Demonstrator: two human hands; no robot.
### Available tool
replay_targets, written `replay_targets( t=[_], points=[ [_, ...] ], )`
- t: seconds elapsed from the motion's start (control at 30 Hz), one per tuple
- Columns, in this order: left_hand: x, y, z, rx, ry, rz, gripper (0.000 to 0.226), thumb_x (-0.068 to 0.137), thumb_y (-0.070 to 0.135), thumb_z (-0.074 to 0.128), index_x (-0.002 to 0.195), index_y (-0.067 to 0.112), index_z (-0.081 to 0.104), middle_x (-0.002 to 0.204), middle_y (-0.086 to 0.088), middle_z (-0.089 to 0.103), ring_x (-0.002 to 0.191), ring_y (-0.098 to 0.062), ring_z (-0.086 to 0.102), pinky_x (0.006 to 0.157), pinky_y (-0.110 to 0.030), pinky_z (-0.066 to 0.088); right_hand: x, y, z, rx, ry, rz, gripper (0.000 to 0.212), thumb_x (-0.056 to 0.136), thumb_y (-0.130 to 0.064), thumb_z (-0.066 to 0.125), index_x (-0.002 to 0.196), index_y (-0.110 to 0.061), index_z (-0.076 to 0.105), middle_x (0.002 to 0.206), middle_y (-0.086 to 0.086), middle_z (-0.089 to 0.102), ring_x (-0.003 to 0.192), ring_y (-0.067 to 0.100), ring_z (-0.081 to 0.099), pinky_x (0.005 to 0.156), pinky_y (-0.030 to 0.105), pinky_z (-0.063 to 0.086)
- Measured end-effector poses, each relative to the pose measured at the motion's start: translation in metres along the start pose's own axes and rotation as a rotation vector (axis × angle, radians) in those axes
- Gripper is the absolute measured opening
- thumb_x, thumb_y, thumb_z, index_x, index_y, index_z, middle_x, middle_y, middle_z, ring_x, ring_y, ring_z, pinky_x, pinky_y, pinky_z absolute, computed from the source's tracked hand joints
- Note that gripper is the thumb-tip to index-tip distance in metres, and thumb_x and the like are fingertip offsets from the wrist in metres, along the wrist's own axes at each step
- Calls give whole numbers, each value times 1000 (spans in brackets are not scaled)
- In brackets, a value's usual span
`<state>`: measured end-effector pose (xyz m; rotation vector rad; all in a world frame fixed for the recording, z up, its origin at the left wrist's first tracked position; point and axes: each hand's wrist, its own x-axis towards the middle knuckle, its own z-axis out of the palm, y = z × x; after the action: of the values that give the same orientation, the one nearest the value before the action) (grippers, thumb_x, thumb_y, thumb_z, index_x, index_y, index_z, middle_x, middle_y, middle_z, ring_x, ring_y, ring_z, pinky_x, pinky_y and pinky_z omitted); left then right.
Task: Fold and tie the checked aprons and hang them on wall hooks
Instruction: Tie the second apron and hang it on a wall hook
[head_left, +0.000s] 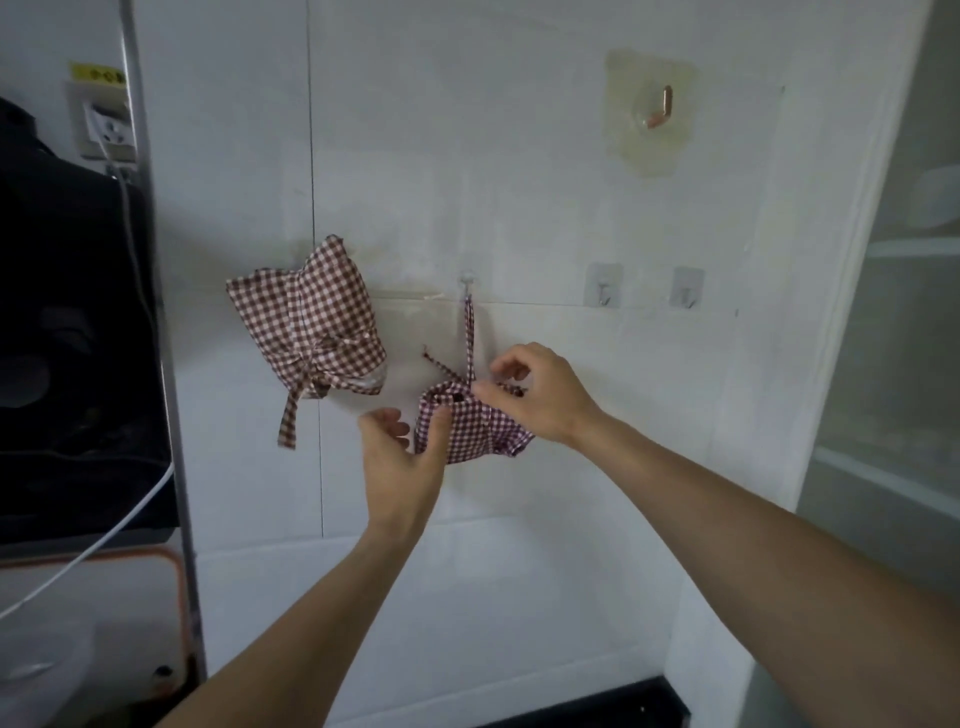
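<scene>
The right hand (540, 395) pinches the top edge of the small folded checked apron (475, 426), fingertips curled onto the cloth near its knot, while the left hand (402, 441) steadies the bundle from its eight o'clock side, thumb pressed up against the fabric and the other fingers loosely curled. The bundle hangs by its strap (470, 338) from a white hook (466, 280) at twelve o'clock above it, so the hands seem to be settling it rather than bearing its weight, probably so it hangs neatly and the tie stays put. At ten o'clock from the hands, well apart, a second tied checked apron (311, 327) already hangs on the wall. At two o'clock two metal hooks (602, 291) stand free, and a copper hook (662, 106) sits higher.
</scene>
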<state>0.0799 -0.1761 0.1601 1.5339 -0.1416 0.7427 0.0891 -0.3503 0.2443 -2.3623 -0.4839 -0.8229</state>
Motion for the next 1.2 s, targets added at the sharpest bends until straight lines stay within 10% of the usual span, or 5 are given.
replay_targets(
  t=[0.23, 0.43, 0.7, 1.0, 1.2],
  points=[
    [-36, -8, -9, -16, 106, -118, 12, 101, 21, 49, 100, 10, 42, 91, 0, 53, 78, -8, 51, 64, -19, 39, -53, 23, 22, -8, 169, -72, 67, 78, -43, 75, 135, -18, 51, 132, 0, 54, 123, 19, 49, 106, 43, 41],
    [-69, -59, -24, 174, -262, -441, 14, 97, 14, 47, 90, 11, 58, 81, -11, 67, 62, -21, 60, 55, -29, 46, -111, 38, 64, 95, 502, 167, 46, 77, -5, 70, 118, -6, 48, 104, 0, 47, 91, 11, 46, 84, 40, 48],
    [-132, -146, -63, 652, -794, -634, 14, 93, 15, 55, 89, 6, 64, 80, -4, 70, 59, -17, 64, 54, -21, 49, -202, 52, 139, 272, -349, 645, 10, 86, -17, 65, 96, -19, 66, 95, -1, 68, 87, 16, 66, 80, 29, 55],
    [-147, -230, -166, 1203, -1134, -406, 41, 88, 46, 56, 114, 16, 60, 125, -8, 56, 124, -31, 51, 97, -39, 47, -287, 7, 255, 279, -949, 689, 19, 90, -24, 68, 107, -15, 68, 114, 6, 68, 99, 21, 65, 95, 38, 53],
    [-162, -273, -257, 1257, -1351, -641, 128, 73, 54, 80, 154, 33, -17, 163, -14, -16, 150, -42, -5, 117, -62, 19, -343, -34, 333, 357, -1162, 739, 66, 87, -38, 74, 143, -17, 45, 142, 3, 47, 129, 20, 47, 102, 27, 40]
  ],
)
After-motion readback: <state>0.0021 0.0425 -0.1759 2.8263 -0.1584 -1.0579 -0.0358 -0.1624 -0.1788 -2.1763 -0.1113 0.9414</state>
